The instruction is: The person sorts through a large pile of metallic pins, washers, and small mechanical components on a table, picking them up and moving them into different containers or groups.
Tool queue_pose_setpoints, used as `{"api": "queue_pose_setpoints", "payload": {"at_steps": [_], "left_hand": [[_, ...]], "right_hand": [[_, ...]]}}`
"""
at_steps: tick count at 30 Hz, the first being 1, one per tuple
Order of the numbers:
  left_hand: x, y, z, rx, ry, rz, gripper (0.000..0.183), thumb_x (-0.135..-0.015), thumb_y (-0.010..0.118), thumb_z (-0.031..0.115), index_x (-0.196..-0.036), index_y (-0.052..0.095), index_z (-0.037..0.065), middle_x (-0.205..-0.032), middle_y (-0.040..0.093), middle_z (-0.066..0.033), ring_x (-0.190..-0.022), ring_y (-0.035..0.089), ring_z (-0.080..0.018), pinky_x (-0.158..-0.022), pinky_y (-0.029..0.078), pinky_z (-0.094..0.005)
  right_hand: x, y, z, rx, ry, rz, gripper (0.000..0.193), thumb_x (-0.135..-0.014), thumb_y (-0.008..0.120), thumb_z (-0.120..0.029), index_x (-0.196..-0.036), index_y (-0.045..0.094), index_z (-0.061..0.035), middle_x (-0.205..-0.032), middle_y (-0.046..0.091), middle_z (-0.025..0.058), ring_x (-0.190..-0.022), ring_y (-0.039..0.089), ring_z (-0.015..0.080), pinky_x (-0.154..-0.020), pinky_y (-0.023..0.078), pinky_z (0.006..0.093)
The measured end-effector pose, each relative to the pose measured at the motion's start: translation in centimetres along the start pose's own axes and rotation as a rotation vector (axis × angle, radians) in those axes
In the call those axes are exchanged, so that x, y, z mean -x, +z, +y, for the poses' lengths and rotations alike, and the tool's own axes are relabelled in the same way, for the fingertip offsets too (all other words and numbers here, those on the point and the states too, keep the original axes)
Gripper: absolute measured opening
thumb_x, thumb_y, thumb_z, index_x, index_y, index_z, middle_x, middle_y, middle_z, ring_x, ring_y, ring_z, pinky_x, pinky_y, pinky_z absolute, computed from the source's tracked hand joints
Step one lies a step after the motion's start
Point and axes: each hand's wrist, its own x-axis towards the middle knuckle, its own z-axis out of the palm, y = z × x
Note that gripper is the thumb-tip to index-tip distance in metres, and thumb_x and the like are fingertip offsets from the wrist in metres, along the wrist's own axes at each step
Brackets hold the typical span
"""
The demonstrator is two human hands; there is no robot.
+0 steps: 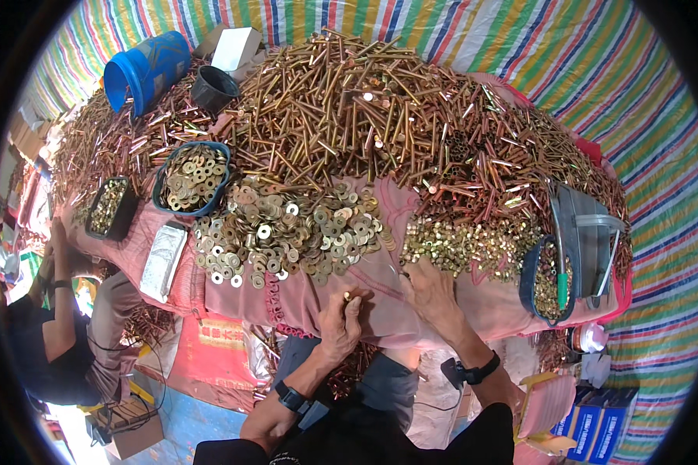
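My left hand [340, 325] is closed in front of the heap, thumb and fingers pinching a small gold-coloured piece [347, 297], its kind too small to tell. At the near left edge of the pile of small brass-coloured nuts [465, 246], my right hand [433, 297] has its fingers curled together. Whatever its fingertips may hold is hidden. Loose flat washers [275, 232] are spread left of the nuts. Behind both piles rises a large heap of gold and copper-coloured metal rods or bolts [349, 108]. Pink cloth [380, 302] lies under everything.
A washer-filled tub [160, 203] and a dark tray of small parts [115, 232] stand left. Farther back lie a blue bucket [136, 74] and black cup [214, 89]. At right are a nut-filled tub [529, 298] and grey container [585, 209]. Another person [58, 325] sits at left.
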Motion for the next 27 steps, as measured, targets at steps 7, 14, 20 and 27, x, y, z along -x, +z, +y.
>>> {"api": "queue_pose_setpoints", "payload": {"at_steps": [7,14,20,27], "left_hand": [[0.0,0.1,0.0,-0.127,0.058,-0.042,0.025,-0.100,0.066,-0.004,-0.125,0.065,0.000,-0.106,0.075,-0.0168,-0.093,0.075,-0.0285,-0.080,0.059,-0.0350],[0.5,0.0,-1.3,-0.117,0.074,-0.047,0.038,-0.097,0.068,-0.005,-0.134,0.064,-0.001,-0.111,0.073,-0.0198,-0.097,0.074,-0.0346,-0.085,0.059,-0.0386],[0.3,0.2,-1.7,-0.109,0.135,-0.038,0.041,-0.097,0.068,-0.005,-0.137,0.063,-0.001,-0.110,0.073,-0.0209,-0.096,0.074,-0.0357,-0.084,0.059,-0.0390],[0.4,-0.4,-1.4,-0.111,0.068,-0.122,0.043,-0.097,0.067,-0.005,-0.139,0.062,0.000,-0.112,0.074,-0.0217,-0.097,0.075,-0.0357,-0.084,0.060,-0.0389]], "right_hand": [[0.4,-1.7,-3.8,-0.767,0.320,-0.151,0.018,-0.092,0.078,-0.010,-0.104,0.071,0.0011,-0.100,0.075,0.0054,-0.079,0.065,0.0069,-0.065,0.051,0.0255],[-1.1,-1.3,-6.2,-0.792,-0.042,-0.023,0.018,-0.096,0.073,-0.004,-0.112,0.075,0.0031,-0.108,0.075,0.0094,-0.092,0.071,0.0124,-0.078,0.057,0.0269],[-0.1,-0.3,-7.6,-1.043,0.236,0.026,0.019,-0.096,0.074,0.000,-0.115,0.074,0.0028,-0.108,0.075,0.0104,-0.096,0.073,0.0179,-0.082,0.058,0.0305],[-0.5,-0.4,-7.4,-0.826,-0.031,0.127,0.012,-0.095,0.073,0.003,-0.107,0.074,0.0034,-0.115,0.077,0.0146,-0.099,0.074,0.0211,-0.086,0.059,0.0327]]}}
